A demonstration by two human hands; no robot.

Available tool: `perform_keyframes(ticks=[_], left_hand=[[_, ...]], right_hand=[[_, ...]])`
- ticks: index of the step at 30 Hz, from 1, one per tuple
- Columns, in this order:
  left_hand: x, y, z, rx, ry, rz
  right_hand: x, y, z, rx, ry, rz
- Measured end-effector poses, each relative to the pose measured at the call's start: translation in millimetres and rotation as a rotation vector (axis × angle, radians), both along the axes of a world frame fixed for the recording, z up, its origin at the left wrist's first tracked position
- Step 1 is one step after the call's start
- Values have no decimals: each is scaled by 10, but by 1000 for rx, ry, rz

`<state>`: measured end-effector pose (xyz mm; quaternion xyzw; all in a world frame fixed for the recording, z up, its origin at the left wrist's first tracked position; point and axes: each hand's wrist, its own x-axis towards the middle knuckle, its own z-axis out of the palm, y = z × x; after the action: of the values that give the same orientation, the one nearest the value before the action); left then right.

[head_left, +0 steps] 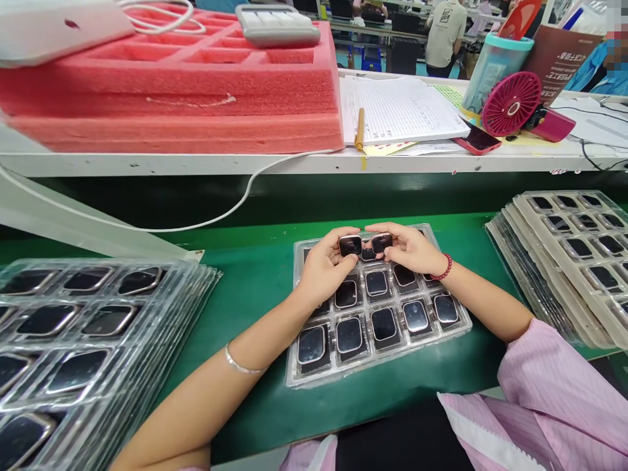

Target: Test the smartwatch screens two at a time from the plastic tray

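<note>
Left hand (324, 268) pinches one watch case (350, 246) by its edges; right hand (409, 248) likewise grips a second watch case (381, 243), both above the clear tray (377, 366). Judged light, rigid, glossy-faced: smudge-prone, slippery; edge hold best.

The person is wearing a pink, finely striped cloth sleeve (559, 392) on the right arm, a red beaded bracelet (444, 268) just beyond that sleeve at the wrist, and a thin silver bangle (240, 365) on the bare left forearm.
</note>
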<state>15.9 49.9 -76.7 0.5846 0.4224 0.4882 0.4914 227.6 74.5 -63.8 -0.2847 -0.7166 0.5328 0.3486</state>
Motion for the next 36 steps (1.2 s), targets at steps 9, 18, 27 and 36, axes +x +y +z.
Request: perform_keyframes(ticks=[9,18,27,36], left_hand=[[-1,8,-6,-26,10,3],[-1,29,17,-142,-228,-64],[-55,96,370,-665,-714,-83],[-90,117,220,-521,-653,-114]], right_hand=[[5,23,-54,46,-41,-33],[-15,22,-30,-224,100,-99],[143,182,187,-938,372,151],[136,180,98,-804,371,117]])
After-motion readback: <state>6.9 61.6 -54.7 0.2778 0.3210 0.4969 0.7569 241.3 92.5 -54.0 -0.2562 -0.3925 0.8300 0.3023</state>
